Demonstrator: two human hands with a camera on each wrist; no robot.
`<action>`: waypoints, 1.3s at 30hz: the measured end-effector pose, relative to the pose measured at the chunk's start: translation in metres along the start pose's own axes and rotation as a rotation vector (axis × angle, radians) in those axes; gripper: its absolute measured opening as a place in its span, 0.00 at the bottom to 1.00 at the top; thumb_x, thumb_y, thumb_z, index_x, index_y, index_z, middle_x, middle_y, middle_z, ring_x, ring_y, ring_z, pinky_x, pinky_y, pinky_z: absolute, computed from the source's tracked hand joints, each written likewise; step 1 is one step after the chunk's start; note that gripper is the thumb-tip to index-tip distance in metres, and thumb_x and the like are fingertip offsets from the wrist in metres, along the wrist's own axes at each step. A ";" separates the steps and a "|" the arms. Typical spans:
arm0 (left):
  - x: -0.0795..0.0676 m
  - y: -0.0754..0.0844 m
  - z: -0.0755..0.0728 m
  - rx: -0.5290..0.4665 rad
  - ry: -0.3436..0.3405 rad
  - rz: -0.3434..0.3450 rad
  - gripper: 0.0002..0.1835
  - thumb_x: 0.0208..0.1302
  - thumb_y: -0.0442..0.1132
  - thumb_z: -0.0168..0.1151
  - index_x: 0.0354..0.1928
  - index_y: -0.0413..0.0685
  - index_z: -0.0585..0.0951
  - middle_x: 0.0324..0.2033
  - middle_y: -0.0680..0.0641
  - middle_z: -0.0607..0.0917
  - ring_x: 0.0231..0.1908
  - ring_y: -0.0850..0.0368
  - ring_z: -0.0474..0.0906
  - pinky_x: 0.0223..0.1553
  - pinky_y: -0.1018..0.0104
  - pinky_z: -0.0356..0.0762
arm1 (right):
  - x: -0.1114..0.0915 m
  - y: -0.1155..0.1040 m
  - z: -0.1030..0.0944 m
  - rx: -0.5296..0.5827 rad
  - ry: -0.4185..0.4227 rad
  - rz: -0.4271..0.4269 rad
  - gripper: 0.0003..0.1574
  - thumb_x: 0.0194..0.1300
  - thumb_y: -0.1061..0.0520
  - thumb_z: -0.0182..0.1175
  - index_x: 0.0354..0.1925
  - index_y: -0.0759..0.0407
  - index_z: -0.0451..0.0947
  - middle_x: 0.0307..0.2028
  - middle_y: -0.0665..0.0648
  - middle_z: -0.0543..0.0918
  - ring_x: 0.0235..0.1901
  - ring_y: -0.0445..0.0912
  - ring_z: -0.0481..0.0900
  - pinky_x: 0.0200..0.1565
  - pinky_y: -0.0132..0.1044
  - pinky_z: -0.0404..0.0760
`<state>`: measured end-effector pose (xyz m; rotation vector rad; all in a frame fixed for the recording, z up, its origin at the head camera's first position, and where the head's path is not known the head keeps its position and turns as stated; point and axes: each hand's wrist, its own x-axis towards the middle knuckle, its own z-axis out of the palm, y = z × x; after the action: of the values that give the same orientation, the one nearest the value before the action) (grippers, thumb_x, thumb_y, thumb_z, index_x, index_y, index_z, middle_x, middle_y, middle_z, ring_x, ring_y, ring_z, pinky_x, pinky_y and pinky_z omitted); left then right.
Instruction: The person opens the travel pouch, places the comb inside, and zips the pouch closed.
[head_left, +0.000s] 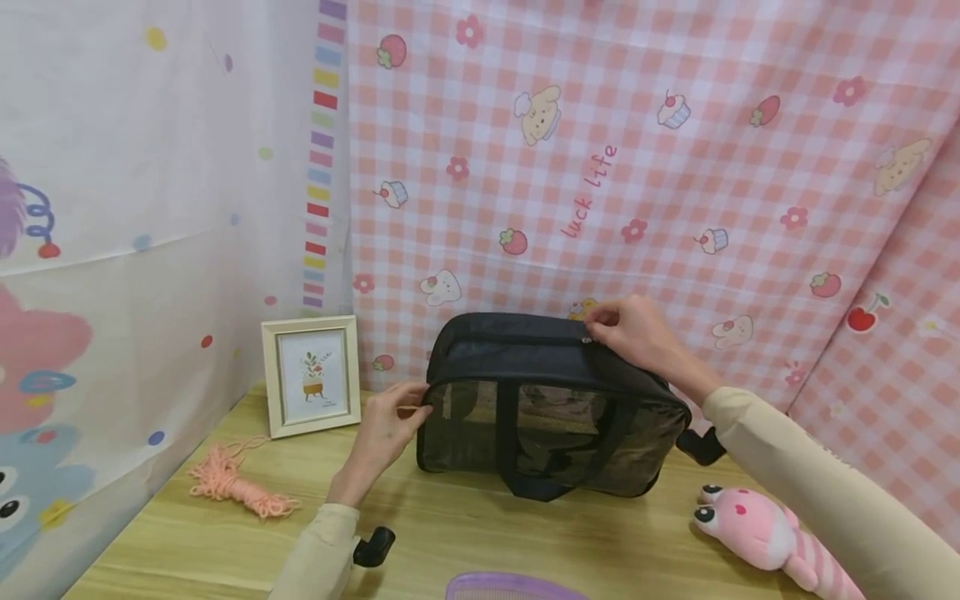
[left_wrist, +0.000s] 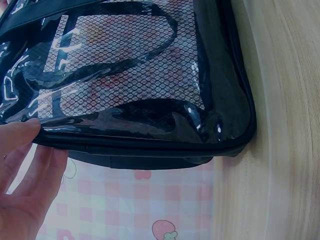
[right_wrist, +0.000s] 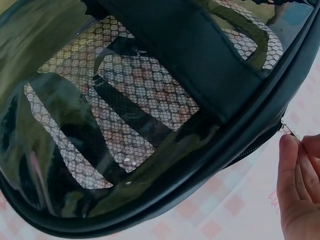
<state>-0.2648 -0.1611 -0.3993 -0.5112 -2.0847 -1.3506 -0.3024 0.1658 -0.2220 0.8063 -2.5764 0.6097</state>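
A black toiletry bag (head_left: pixel 480 354) with a see-through front panel stands upright on the wooden table. Its black strap handle (head_left: pixel 507 442) hangs down over the front. My left hand (head_left: pixel 386 425) pinches the bag's upper left edge, thumb on the clear front side and fingers behind, as the left wrist view shows. On top of the bag, my right hand (head_left: pixel 633 332) pinches the small metal zipper pull (right_wrist: pixel 283 125) between thumb and fingers, right of the middle. Through the clear panel in the left wrist view, a mesh back panel (left_wrist: pixel 135 65) shows.
A cream picture frame (head_left: pixel 270 383) stands at the back left, with a bundle of peach yarn (head_left: pixel 236 483) before it. To the right lies a pink plush toy (head_left: pixel 750 525), partly behind my right sleeve. A purple-rimmed item (head_left: pixel 510 579) pokes in at the front edge.
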 end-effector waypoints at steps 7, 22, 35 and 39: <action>0.000 -0.001 0.001 0.002 0.001 0.007 0.13 0.55 0.26 0.67 0.44 0.42 0.84 0.38 0.44 0.85 0.36 0.51 0.83 0.37 0.52 0.83 | 0.003 -0.003 0.002 0.010 0.001 0.002 0.09 0.63 0.64 0.59 0.39 0.67 0.85 0.30 0.58 0.86 0.30 0.48 0.84 0.34 0.45 0.82; 0.000 -0.001 0.001 0.006 0.002 0.008 0.13 0.55 0.25 0.67 0.43 0.42 0.84 0.37 0.44 0.85 0.35 0.51 0.83 0.36 0.55 0.83 | 0.011 -0.019 0.014 0.030 -0.002 -0.008 0.09 0.63 0.63 0.61 0.39 0.66 0.85 0.31 0.58 0.86 0.30 0.47 0.84 0.34 0.43 0.83; 0.001 0.001 0.002 -0.008 0.008 0.003 0.13 0.55 0.26 0.67 0.43 0.41 0.84 0.38 0.44 0.85 0.35 0.52 0.83 0.36 0.57 0.83 | 0.018 -0.030 0.027 0.068 0.023 -0.055 0.09 0.62 0.62 0.61 0.37 0.65 0.85 0.30 0.57 0.86 0.28 0.46 0.83 0.30 0.40 0.82; 0.001 -0.001 0.004 -0.018 0.011 0.008 0.13 0.54 0.26 0.68 0.43 0.42 0.84 0.38 0.45 0.85 0.35 0.52 0.83 0.36 0.57 0.83 | 0.020 -0.031 0.032 0.093 0.003 -0.048 0.09 0.63 0.62 0.60 0.38 0.65 0.85 0.30 0.56 0.86 0.27 0.43 0.83 0.29 0.39 0.82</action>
<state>-0.2669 -0.1583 -0.4008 -0.5174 -2.0613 -1.3656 -0.3056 0.1175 -0.2304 0.8936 -2.5346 0.7205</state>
